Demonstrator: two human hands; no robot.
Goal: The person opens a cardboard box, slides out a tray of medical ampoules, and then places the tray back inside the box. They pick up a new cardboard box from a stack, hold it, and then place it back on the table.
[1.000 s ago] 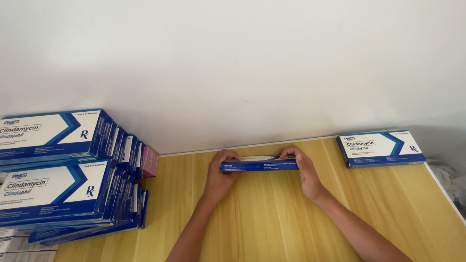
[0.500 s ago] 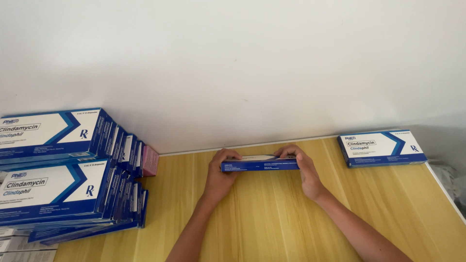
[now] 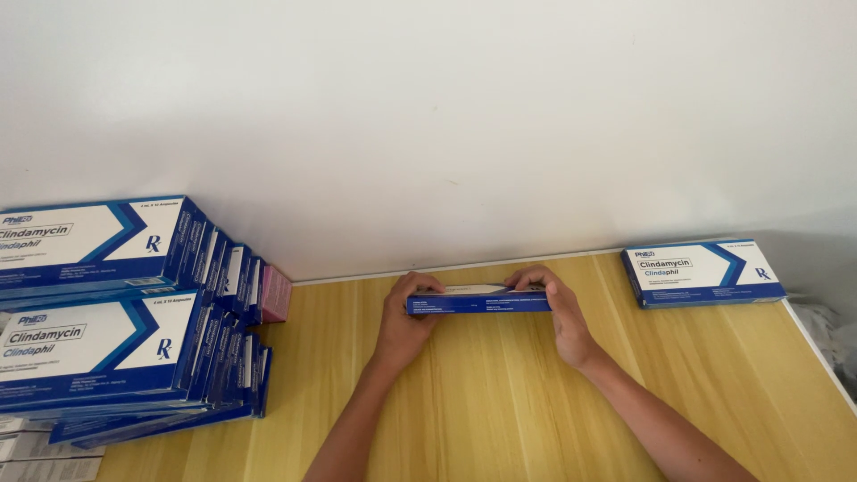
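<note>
Two arms reaching forward, left hand (image 3: 403, 323) and right hand (image 3: 561, 314) each clasping an end of a flat blue box (image 3: 478, 300)

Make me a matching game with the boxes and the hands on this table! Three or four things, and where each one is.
Things:
1. box in both hands
2. lone flat box
3. big stacks of boxes
4. pink box

Places:
A. far left of the table
B. right side, near the wall
C. middle, held at each end
D. tucked beside the stacks, by the wall

Pairs: 1-C, 2-B, 3-A, 4-D
</note>
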